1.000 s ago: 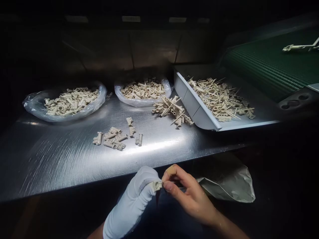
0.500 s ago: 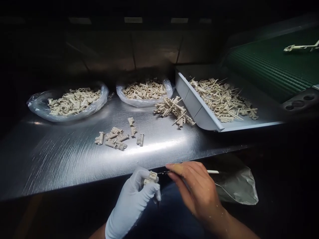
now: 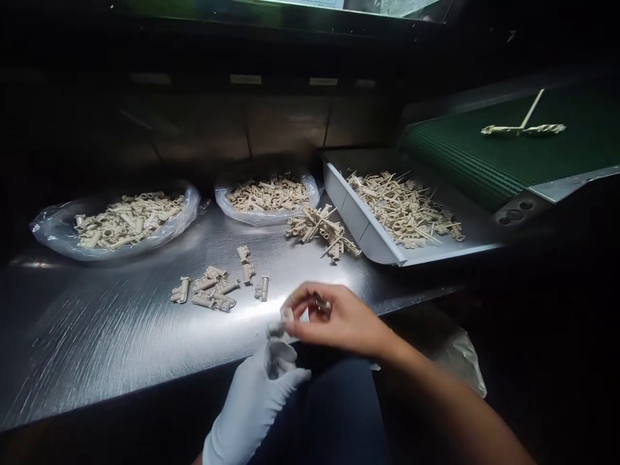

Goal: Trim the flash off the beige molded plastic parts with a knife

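Note:
My left hand [image 3: 259, 394], in a white glove, is at the table's front edge with thumb and fingers apart. Its raised fingertip comes close to or touches a small beige plastic fitting [image 3: 287, 315], which my bare right hand [image 3: 339, 320] pinches between thumb and forefinger. A slim tool [image 3: 321, 302] is tucked in the curled fingers of the right hand; only a dark end shows. Just beyond, several finished-looking beige fittings [image 3: 216, 287] lie loose on the metal table [image 3: 145, 336], with one single fitting [image 3: 262, 288] nearest my hands.
Two clear plastic bags of fittings, a left bag [image 3: 48, 226] and a middle bag [image 3: 266, 216], stand at the back. A heap of fittings with stems [image 3: 320, 229] lies beside a grey tray [image 3: 363, 226] full of more. At right, a green conveyor belt [image 3: 450, 155] carries a branched piece [image 3: 523, 128].
The fitting has passed from my gloved left hand to my right hand, which has moved left and up. The left fingers have loosened. The view has tilted up and right; a branched piece shows more fully.

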Action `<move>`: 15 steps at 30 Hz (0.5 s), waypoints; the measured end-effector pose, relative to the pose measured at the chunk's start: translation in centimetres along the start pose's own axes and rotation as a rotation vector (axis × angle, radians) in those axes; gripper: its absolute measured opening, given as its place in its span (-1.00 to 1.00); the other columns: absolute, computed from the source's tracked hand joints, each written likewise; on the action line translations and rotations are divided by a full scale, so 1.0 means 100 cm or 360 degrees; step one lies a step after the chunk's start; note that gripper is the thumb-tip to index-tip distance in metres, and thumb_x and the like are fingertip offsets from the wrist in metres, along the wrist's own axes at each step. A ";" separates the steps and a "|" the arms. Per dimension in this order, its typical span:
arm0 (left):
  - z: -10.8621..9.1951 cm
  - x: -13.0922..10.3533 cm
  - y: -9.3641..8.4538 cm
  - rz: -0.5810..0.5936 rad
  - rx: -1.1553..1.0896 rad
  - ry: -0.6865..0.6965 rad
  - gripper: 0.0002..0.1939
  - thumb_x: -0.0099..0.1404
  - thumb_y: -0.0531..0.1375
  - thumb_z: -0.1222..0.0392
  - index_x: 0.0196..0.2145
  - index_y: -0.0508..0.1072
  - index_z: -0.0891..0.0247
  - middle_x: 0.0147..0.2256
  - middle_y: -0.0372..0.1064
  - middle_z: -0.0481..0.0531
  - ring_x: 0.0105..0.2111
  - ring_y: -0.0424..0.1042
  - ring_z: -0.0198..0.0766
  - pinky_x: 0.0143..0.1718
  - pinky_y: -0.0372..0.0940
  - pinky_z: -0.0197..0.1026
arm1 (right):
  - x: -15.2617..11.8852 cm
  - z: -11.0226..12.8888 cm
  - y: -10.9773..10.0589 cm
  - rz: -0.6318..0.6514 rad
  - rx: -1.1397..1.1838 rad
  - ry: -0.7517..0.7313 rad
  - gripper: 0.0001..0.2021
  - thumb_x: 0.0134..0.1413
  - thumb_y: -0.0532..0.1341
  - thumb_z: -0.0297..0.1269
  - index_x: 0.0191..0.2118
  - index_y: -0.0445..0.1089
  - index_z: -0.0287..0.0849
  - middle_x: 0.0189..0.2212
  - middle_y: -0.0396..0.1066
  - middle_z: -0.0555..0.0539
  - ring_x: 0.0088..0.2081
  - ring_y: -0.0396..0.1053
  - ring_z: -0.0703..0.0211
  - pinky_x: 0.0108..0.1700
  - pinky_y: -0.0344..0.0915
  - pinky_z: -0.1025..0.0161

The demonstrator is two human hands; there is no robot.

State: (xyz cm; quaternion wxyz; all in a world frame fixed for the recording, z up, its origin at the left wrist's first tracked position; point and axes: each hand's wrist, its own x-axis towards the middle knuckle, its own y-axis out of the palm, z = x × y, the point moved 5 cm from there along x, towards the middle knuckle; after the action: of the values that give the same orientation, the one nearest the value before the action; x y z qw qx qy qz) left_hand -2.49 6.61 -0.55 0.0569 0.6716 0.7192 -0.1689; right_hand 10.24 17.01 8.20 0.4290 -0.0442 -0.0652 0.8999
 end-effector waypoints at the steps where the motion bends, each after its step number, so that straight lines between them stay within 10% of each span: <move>1: 0.000 0.002 0.000 0.0013 0.0066 -0.0004 -0.76 0.23 0.40 0.04 -0.37 0.48 0.21 -0.45 0.45 -0.07 -0.42 0.39 -0.17 -0.34 0.27 -0.18 | 0.016 0.011 -0.010 -0.0143 0.0066 -0.0097 -0.79 0.10 0.43 -0.28 -0.14 0.55 -0.18 -0.34 0.59 -0.02 -0.32 0.53 0.20 -0.35 0.41 0.34; 6: -0.007 0.000 -0.008 0.0110 0.0092 0.0029 -0.62 0.36 0.26 -0.11 -0.48 0.40 0.18 -0.50 0.40 -0.07 -0.43 0.38 -0.16 -0.28 0.27 -0.15 | 0.065 0.039 -0.057 -0.0668 -0.0661 -0.0212 -0.59 0.34 0.28 -0.23 0.25 0.38 -0.10 0.01 0.56 -0.12 -0.21 0.56 0.16 -0.26 0.51 0.26; 15: 0.006 -0.012 -0.020 0.0121 -0.0053 -0.0092 -0.42 0.27 0.16 -0.44 -0.53 0.29 0.12 -0.58 0.28 -0.11 -0.46 0.30 -0.15 -0.25 0.25 -0.13 | 0.078 -0.022 -0.106 -0.1174 -0.1410 0.0356 -0.70 0.38 0.28 -0.19 0.13 0.41 -0.17 0.11 0.44 -0.17 0.01 0.49 0.00 0.03 0.50 -0.03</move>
State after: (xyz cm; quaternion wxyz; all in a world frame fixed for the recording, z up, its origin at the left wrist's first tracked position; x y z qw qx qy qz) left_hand -4.41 5.19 -0.45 0.0952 0.6922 0.6939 -0.1737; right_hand 13.80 29.87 7.52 0.6586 -0.2883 -0.4005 0.5681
